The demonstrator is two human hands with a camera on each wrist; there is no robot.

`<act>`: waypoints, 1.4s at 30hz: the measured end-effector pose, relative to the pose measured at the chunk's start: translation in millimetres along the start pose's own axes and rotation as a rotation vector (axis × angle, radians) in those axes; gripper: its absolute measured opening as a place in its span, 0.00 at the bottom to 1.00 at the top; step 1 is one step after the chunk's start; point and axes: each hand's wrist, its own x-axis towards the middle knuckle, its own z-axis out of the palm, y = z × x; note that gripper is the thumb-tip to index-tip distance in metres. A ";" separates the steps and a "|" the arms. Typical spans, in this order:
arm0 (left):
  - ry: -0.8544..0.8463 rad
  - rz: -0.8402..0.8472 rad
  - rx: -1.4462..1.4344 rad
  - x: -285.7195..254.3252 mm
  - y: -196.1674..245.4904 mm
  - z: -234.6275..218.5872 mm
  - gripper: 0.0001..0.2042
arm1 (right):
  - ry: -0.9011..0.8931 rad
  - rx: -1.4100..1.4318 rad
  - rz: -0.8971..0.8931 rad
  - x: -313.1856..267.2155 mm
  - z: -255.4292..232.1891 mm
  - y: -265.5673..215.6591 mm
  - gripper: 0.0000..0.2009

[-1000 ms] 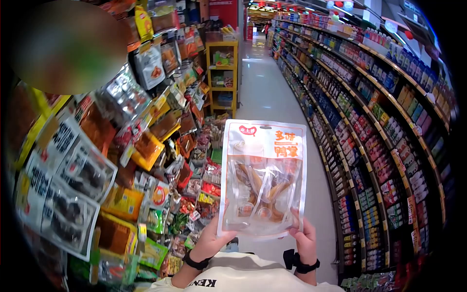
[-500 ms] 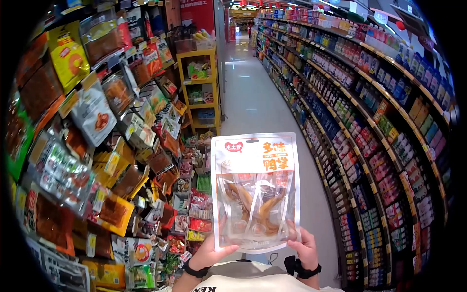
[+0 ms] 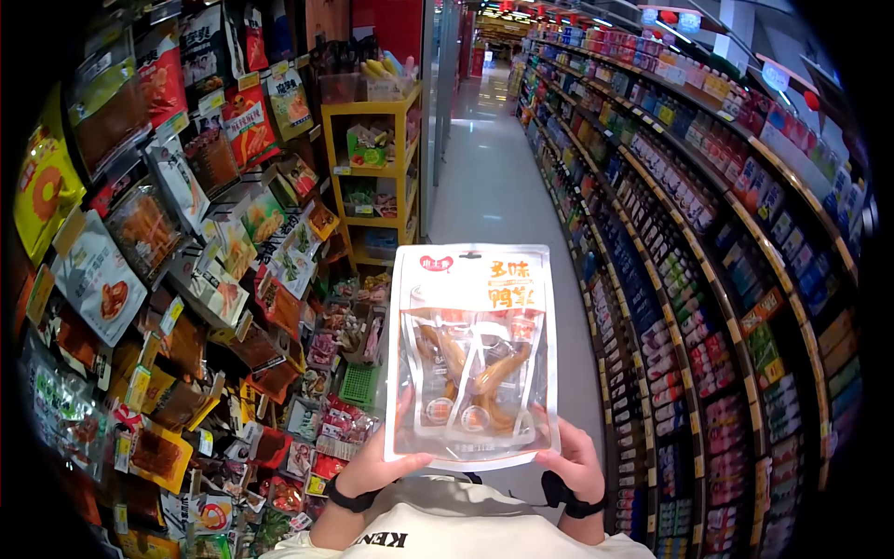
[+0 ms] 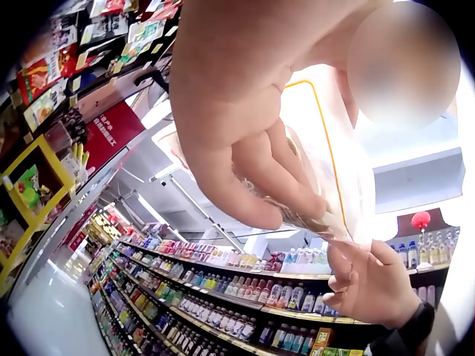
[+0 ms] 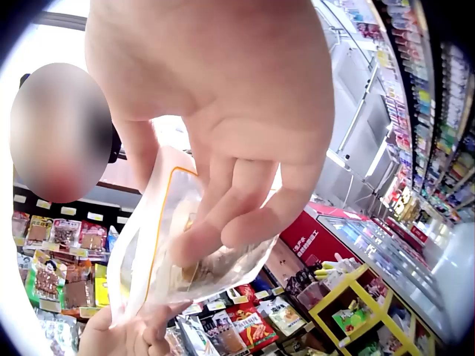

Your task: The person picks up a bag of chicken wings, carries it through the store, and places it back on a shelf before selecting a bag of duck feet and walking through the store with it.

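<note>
A clear-fronted pouch of duck feet, white-edged with orange lettering across its top, is held upright in front of the chest. My left hand grips its lower left corner, thumb on the front and fingers behind. At the lower right corner my right hand pinches it the same way. In the left wrist view, curled fingers of the left hand press the pouch's back. The right wrist view has the right hand's fingers bent against the pouch.
Hanging snack packets crowd the rack on the left. Beyond them stands a yellow shelf unit with goods on its tiers. Long shelves of bottles line the right side. Between them a pale floor aisle runs away from me.
The head view has shifted, so the left rack and yellow shelf unit appear in different places. The pouch sits slightly further left in view. Both hands keep their hold on its lower corners.
</note>
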 end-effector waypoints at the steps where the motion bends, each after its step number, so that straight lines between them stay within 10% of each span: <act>1: 0.018 -0.031 -0.037 14.2 -7.7 -4.0 0.43 | 0.009 0.020 0.009 11.9 -7.0 5.2 0.26; 23: -0.267 -0.047 0.105 359.4 -3.7 -141.6 0.41 | 0.257 0.035 0.058 314.0 -93.5 66.6 0.29; 42: 0.109 -0.013 0.118 579.8 -20.6 -190.1 0.40 | -0.079 -0.026 0.066 608.3 -223.9 103.4 0.28</act>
